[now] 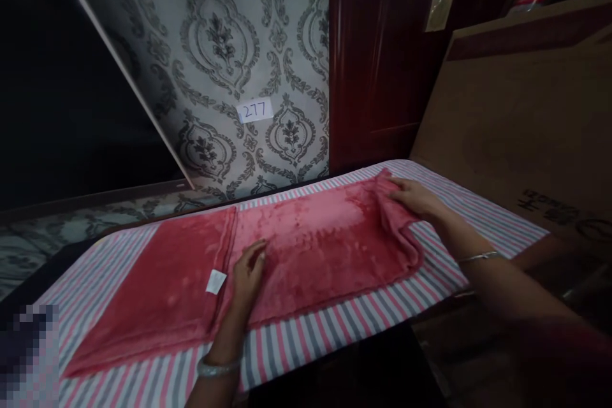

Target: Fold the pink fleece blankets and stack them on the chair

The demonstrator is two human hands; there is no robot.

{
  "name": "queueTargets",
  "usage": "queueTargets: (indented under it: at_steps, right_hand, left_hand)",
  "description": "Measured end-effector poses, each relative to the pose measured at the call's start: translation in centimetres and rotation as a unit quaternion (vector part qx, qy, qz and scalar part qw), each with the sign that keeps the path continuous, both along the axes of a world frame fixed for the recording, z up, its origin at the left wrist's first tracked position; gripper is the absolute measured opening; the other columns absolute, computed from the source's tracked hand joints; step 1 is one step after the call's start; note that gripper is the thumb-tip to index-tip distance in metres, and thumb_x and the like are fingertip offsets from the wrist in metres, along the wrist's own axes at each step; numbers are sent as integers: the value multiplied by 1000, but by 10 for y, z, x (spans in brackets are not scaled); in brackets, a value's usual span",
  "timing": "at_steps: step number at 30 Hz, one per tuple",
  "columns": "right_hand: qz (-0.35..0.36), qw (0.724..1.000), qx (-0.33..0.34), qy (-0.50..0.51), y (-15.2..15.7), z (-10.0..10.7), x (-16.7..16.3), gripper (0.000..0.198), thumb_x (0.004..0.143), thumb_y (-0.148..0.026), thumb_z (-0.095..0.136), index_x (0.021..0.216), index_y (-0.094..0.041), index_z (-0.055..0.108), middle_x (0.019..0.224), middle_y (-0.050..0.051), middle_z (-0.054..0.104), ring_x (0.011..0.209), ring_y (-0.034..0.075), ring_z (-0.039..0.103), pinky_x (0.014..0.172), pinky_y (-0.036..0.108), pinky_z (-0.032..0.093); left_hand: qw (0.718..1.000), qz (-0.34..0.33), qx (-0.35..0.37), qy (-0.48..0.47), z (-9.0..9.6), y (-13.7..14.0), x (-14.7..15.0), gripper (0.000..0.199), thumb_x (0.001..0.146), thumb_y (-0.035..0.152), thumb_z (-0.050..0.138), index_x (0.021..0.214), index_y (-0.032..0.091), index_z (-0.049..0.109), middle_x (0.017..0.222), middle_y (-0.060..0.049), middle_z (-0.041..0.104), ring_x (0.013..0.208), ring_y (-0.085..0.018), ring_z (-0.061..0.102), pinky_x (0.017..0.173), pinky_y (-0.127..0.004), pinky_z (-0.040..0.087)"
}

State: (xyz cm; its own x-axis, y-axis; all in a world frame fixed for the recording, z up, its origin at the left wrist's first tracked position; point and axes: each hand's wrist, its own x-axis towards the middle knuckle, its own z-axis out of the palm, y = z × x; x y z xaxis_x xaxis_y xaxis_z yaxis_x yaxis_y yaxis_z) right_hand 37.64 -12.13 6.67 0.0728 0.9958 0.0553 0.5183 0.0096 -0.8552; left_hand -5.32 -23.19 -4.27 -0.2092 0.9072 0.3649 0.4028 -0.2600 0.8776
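A red plush blanket (306, 248) lies spread in a long folded strip, its left part (172, 268) folded over with a hemmed edge. A small white tag (216, 281) sticks out at that edge. My left hand (248, 271) rests on the blanket just right of the tag, fingers loosely bent and thumb apart, holding nothing. At the far right end, my right hand (415, 197) pinches the blanket's corner, which is lifted and bunched into folds. Its fingertips are partly hidden by the cloth.
Under the blanket is a striped cloth (306, 341) in pink, grey and white on a table. A large dark screen (86, 89) stands at left. Patterned wallpaper (220, 32) with a paper marked 277 (255, 109) is behind. A cardboard box (521, 121) stands at right.
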Motion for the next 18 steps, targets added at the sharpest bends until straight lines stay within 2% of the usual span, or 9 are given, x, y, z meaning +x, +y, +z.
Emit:
queueTargets:
  at_steps: [2, 4, 6, 8, 10, 13, 15, 18]
  right_hand:
    - [64, 990, 96, -81, 0, 6, -55, 64, 76, -11, 58, 140, -12, 60, 124, 10, 72, 104, 27, 69, 94, 38, 55]
    - [175, 966, 148, -118, -12, 1, -111, 68, 76, -11, 55, 144, -15, 57, 137, 9, 65, 119, 29, 64, 103, 40, 50]
    - [250, 946, 147, -142, -33, -16, -158, 69, 79, -9, 51, 147, -15, 54, 140, 10, 63, 123, 27, 62, 105, 38, 49]
    - [307, 929, 131, -160, -58, -37, -190, 60, 84, -13, 50, 144, -17, 56, 137, 11, 65, 120, 27, 64, 103, 39, 50]
    - [338, 919, 113, -167, -80, -57, -203, 60, 86, -13, 48, 146, -17, 54, 138, 12, 65, 119, 27, 64, 102, 40, 51]
    - [351, 916, 106, -162, -104, -76, -201, 72, 83, -10, 49, 155, -18, 42, 146, 14, 57, 126, 28, 61, 104, 42, 50]
    - [351, 916, 130, -146, -114, -81, -193, 78, 81, -11, 53, 158, -21, 37, 152, 13, 52, 133, 28, 55, 109, 43, 47]
    - [340, 919, 156, -129, -122, -80, -186, 75, 82, -15, 54, 155, -22, 40, 150, 13, 53, 134, 28, 53, 109, 44, 46]
  left_hand:
    - [982, -55, -47, -172, 1, -1, -3, 54, 83, 58, 63, 118, 18, 68, 128, -16, 70, 116, -32, 68, 102, -53, 51]
    - [950, -99, -75, -287, 1, 0, -9, 59, 81, 62, 65, 120, 18, 66, 131, -18, 68, 116, -33, 68, 101, -53, 52]
    - [932, -120, -88, -330, 0, 1, -15, 60, 80, 63, 67, 120, 18, 66, 131, -18, 68, 119, -34, 67, 103, -53, 51]
    - [925, -123, -94, -347, -1, 2, -19, 59, 79, 63, 69, 119, 19, 67, 131, -17, 69, 120, -33, 66, 105, -53, 50]
    - [919, -122, -97, -362, -1, 2, -19, 59, 76, 60, 74, 118, 19, 67, 128, -16, 70, 118, -33, 67, 104, -53, 50]
    - [912, -121, -96, -379, -1, 0, -16, 56, 72, 54, 80, 115, 19, 67, 124, -15, 72, 115, -32, 69, 103, -51, 50]
    - [912, -110, -96, -383, 0, -1, -12, 55, 72, 50, 82, 114, 18, 66, 122, -15, 72, 113, -31, 70, 102, -50, 51]
    - [910, -80, -109, -392, 5, 0, -5, 54, 70, 42, 84, 113, 17, 64, 114, -14, 74, 105, -29, 73, 98, -46, 54]
